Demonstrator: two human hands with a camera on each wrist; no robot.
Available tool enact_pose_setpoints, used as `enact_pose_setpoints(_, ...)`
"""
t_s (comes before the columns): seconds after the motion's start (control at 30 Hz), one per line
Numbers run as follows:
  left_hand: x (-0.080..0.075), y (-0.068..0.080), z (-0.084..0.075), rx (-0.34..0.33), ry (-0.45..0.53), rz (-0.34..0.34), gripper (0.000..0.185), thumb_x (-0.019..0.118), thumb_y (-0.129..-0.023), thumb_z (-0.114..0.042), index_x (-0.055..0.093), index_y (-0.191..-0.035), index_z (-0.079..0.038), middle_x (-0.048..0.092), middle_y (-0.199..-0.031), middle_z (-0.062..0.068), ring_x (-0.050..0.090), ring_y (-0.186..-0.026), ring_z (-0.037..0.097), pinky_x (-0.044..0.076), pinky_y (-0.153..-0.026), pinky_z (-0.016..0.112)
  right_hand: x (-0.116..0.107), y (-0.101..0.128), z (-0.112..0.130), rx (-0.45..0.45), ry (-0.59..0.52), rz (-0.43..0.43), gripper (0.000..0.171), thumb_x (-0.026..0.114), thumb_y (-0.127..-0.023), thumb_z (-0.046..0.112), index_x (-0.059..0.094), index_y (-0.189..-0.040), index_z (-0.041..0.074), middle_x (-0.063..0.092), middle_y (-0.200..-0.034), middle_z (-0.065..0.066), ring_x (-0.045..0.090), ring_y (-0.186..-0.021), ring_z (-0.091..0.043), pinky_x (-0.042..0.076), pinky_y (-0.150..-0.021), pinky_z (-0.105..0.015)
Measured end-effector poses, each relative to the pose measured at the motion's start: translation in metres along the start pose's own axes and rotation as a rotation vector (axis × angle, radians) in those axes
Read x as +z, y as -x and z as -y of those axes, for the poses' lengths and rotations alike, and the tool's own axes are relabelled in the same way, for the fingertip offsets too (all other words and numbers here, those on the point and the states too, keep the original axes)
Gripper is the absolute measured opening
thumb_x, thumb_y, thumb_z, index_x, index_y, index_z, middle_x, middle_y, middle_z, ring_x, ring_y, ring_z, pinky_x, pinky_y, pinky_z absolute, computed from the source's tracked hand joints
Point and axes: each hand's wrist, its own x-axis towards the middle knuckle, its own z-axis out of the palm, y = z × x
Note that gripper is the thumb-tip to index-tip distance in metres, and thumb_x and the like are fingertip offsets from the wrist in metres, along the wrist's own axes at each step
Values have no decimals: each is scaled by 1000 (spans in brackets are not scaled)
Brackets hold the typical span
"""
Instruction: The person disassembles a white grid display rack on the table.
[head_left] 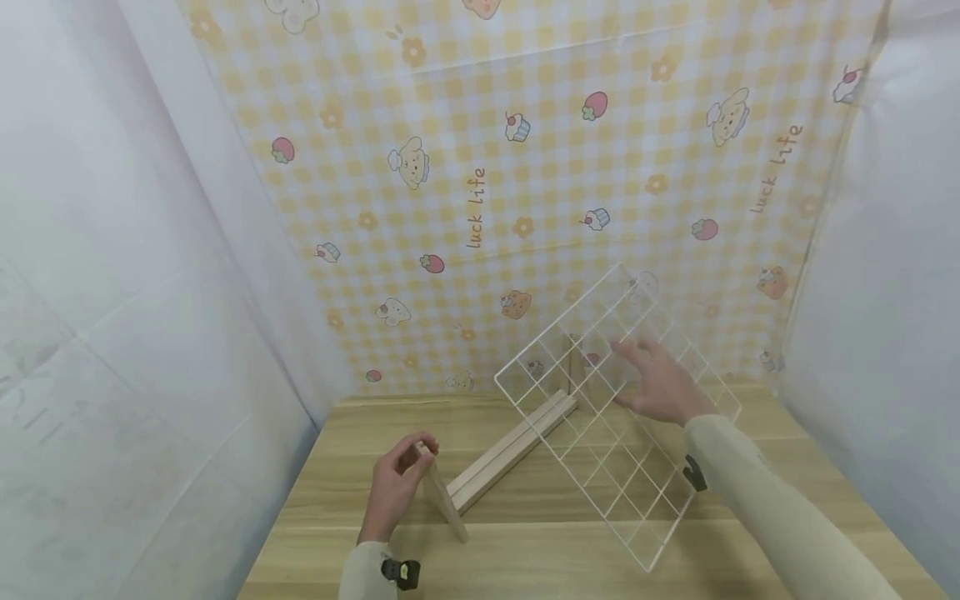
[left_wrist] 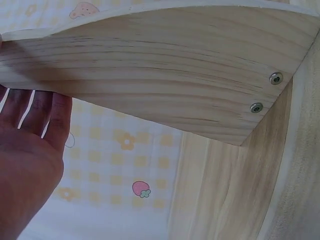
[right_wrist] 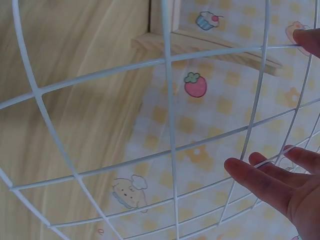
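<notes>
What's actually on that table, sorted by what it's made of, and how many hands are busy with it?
White wire: 1, the wire grid panel.
Wood: 1, the wooden stand with its end pieces.
Hands: 2, the left hand gripping the stand's near end, the right hand flat against the grid.
Total: 4.

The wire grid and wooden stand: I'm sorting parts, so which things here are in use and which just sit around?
In use:
wire grid, touched by the right hand
wooden stand, its end piece gripped by the left hand

Just around:
table
patterned backdrop
</notes>
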Motion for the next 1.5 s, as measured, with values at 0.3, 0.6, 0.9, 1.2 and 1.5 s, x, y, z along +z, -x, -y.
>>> enact_pose_setpoints(0.3, -4, 7, -11, -32, -33, -1, 13, 64, -86, -27, 64, -99, -28, 67, -93, -3, 55, -74, 15, 45, -69, 22, 10, 6, -7, -42, 21, 69, 89, 78, -65, 39, 34, -142, 28, 34, -143, -25, 43, -121, -48, 41, -81, -71)
enact_pose_setpoints(0.6, -1, 12, -13, 14, -38, 2, 14, 65, -85, -24, 64, -98, -19, 65, -83, 0, 56, -71, 11, 44, -76, 28, 21, 14, -18, -94, 43, 100, 91, 80, -63, 38, 34, -141, 31, 40, -139, -26, 50, -115, -46, 47, -79, -64)
enact_pose_setpoints(0.9, 2, 17, -15, -1, -37, -20, 12, 66, -85, -18, 63, -93, -26, 66, -86, -3, 62, -80, 8, 47, -88, 35, 27, 19, -22, -122, 32, 143, 92, 80, -62, 35, 34, -141, 33, 38, -140, -27, 45, -122, -47, 46, -82, -64)
enact_pose_setpoints(1.2, 7, 19, 2, 21, -14, -35, 13, 67, -83, -27, 64, -94, -23, 68, -90, -6, 65, -95, 13, 48, -91, 50, 33, 28, -24, -122, 13, 193, 88, 80, -63, 34, 37, -140, 29, 39, -140, -25, 45, -122, -45, 46, -84, -63)
enact_pose_setpoints(1.5, 9, 22, 13, 82, -16, -42, 14, 67, -82, -34, 64, -92, -26, 68, -95, -9, 66, -92, 7, 49, -91, 44, 40, 34, -26, -176, 44, 240, 86, 79, -64, 35, 38, -139, 30, 38, -141, -25, 50, -115, -46, 49, -79, -60)
